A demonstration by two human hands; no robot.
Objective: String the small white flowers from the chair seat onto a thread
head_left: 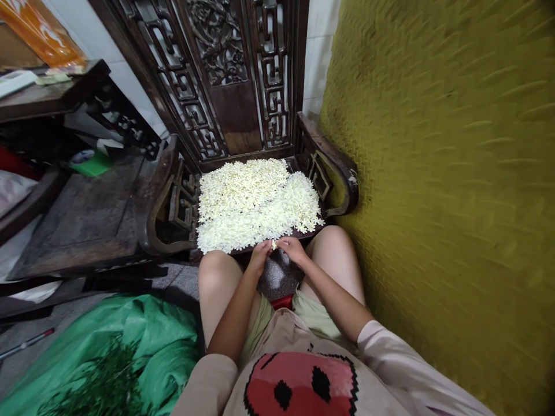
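Note:
A thick layer of small white and pale yellow flowers [255, 202] covers the seat of a dark carved wooden chair [240, 115] in front of me. Just off the seat's front edge, between my knees, both hands meet at a single small pale flower [274, 245]. The fingertips of my left hand [261, 253] pinch it from one side. From the other side, my right hand [291, 248] has its thumb and fingers closed at the same flower. Which part of the flower each hand grips is too small to make out.
A green sack [160, 318] with leafy green sprigs [104, 381] lies on the floor at left. Beyond it stands a dark wooden side seat [87, 208] with a green box [92, 163]. A yellow textured panel [442, 190] rises close along my right.

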